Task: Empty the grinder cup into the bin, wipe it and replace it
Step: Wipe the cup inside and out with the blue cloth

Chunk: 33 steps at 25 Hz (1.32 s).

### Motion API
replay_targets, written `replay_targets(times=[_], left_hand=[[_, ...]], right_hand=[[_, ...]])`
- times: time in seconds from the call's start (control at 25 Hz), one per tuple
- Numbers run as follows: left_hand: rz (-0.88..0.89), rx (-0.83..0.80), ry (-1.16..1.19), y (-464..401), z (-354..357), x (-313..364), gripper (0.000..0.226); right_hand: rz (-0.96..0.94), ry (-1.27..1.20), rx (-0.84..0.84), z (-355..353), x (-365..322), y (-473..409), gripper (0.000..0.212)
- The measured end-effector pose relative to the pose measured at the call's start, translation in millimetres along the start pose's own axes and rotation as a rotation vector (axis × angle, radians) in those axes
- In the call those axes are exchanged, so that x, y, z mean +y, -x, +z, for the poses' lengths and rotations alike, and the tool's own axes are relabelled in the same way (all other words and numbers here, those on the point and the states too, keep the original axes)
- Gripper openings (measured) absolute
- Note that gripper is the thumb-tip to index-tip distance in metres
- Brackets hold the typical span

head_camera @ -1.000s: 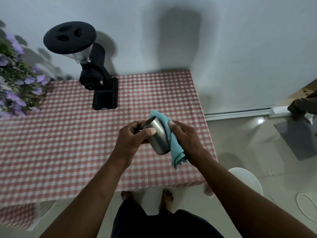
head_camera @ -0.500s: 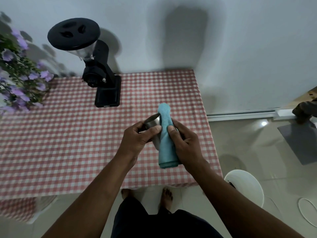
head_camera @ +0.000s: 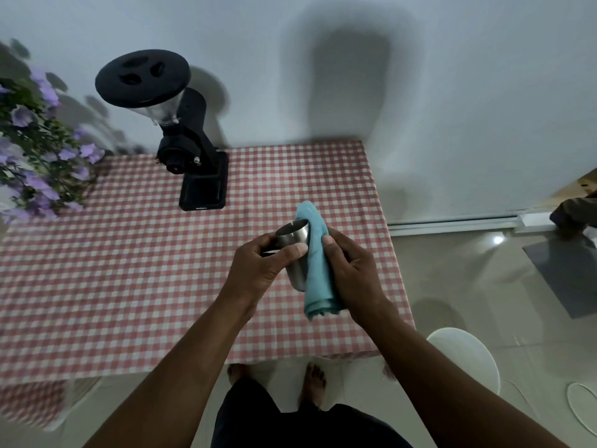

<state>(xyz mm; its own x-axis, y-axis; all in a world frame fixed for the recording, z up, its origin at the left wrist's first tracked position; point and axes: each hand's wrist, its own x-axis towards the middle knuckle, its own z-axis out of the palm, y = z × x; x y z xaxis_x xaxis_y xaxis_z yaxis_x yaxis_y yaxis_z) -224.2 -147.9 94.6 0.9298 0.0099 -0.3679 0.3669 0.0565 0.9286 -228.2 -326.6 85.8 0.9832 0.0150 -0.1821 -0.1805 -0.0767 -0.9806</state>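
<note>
Left hand (head_camera: 258,270) grips the cup (head_camera: 295,250), right hand (head_camera: 353,273) presses cloth (head_camera: 318,266) on it, over checked tabletop (head_camera: 129,270); grinder (head_camera: 190,150) label unreadable

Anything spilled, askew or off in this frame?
Nothing stands out. The left hand holds the steel cup tilted above the checked tablecloth while the right hand presses the blue cloth against its side. The grinder stands upright, its base bare. No spill visible.
</note>
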Motion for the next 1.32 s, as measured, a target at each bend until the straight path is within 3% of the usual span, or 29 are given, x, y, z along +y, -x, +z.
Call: replay_targets(times=[0.16, 0.32, 0.4, 0.52, 0.6, 0.68, 0.76, 0.84, 1.0, 1.32], left_hand=[[0.019, -0.009, -0.013, -1.9, -2.6, 6.5, 0.026], [0.031, 0.029, -0.003, -3.1, -8.0, 8.1, 0.021], [0.039, -0.011, -0.010, -1.7, -10.8, 6.5, 0.029], [0.064, -0.089, -0.027, 1.9, -12.2, 3.7, 0.050], [0.096, -0.052, -0.026, 1.9, -10.7, 2.8, 0.051], [0.095, 0.046, -0.007, -1.7, -10.9, 1.7, 0.039], [0.061, 0.112, -0.031, -4.6, -13.4, 1.0, 0.020], [0.051, 0.081, -0.066, -4.8, -17.0, 0.3, 0.021], [0.059, -0.026, -0.018, -2.1, -16.9, -0.4, 0.024], [-0.003, 0.086, 0.100, -11.3, -15.6, -5.1, 0.021]], right_hand=[[-0.237, 0.233, 0.022, 6.5, 8.2, 9.9, 0.038], [-0.359, 0.338, 0.002, 5.4, 16.4, 20.7, 0.045], [-0.331, 0.310, -0.019, 5.3, 20.4, 24.3, 0.042], [-0.091, 0.044, -0.043, 0.8, 3.7, 3.0, 0.029], [0.013, -0.043, -0.078, -0.5, -11.2, -9.4, 0.027], [-0.023, 0.082, -0.087, 3.1, -14.8, -4.6, 0.027], [-0.196, 0.306, -0.093, 10.2, -5.9, 15.7, 0.039], [-0.320, 0.414, -0.078, 17.6, 4.6, 33.3, 0.045], [-0.117, 0.170, -0.069, 16.5, -5.6, 2.0, 0.038], [-0.033, 0.140, -0.089, 6.5, 15.3, 25.0, 0.043]])
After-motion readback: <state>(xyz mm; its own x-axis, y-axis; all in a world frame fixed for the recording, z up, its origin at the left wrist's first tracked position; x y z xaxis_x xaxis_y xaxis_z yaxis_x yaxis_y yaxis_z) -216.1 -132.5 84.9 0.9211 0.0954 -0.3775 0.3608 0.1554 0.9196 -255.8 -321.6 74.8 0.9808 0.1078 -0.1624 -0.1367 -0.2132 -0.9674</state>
